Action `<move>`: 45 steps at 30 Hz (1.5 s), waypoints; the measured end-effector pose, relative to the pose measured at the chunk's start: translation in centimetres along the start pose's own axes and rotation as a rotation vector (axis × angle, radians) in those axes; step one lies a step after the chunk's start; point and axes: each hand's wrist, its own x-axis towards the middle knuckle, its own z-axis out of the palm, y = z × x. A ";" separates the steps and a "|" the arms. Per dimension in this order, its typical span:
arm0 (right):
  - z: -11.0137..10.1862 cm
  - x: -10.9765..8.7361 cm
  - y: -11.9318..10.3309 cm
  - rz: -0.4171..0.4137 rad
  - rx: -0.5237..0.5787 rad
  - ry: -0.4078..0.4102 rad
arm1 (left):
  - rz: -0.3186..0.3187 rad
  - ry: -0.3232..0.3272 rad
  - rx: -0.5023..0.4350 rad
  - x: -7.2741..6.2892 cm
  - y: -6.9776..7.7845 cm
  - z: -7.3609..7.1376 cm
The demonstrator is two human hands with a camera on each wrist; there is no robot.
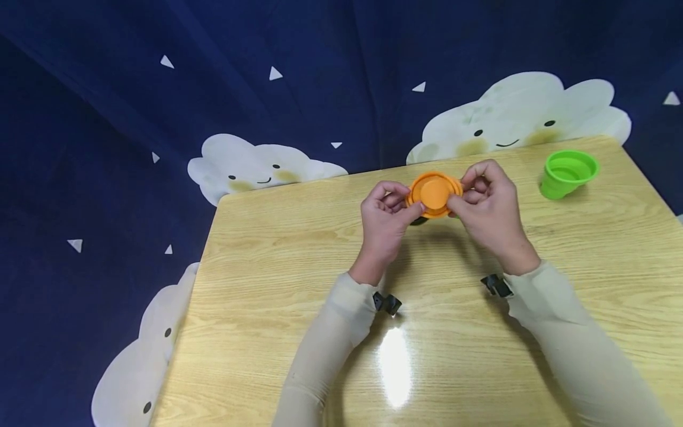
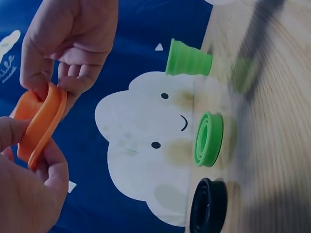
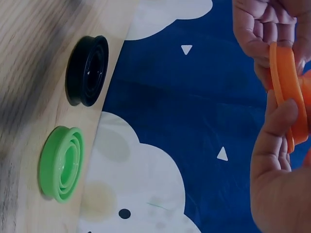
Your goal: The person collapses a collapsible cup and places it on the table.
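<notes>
An orange collapsible cup is held above the table between both hands, partly folded, with its round face toward the head camera. My left hand pinches its left edge, thumb on the near face. On the opposite edge my right hand grips the rim between thumb and fingers. The left wrist view shows the orange cup side-on, its wall looking bent. Beyond the hands, a flattened green cup and a flattened black cup lie on the table; in the head view the orange cup and hands mostly hide them.
An extended green cup stands upright near the back right of the wooden table. Along the table's back and left edges hangs a dark blue curtain with clouds and triangles.
</notes>
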 end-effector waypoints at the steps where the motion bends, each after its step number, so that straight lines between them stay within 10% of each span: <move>1: 0.1 -0.1 0.0 -0.007 -0.032 0.008 | 0.014 -0.001 0.018 0.0 0.0 0.1; 14: 0.1 -0.2 -0.4 -0.101 -0.042 0.010 | 0.223 -0.147 0.160 -0.5 0.9 -0.2; 26: -0.5 -0.4 0.0 -0.161 -0.346 -0.006 | 0.392 -0.320 0.461 -0.4 5.0 0.8; 36: 0.4 -1.0 -1.3 -0.216 -0.360 -0.039 | 0.250 -0.128 0.433 0.2 1.8 0.4; 45: 0.3 -1.0 -0.9 -0.361 -0.488 -0.053 | 0.435 -0.182 0.643 0.4 2.1 0.2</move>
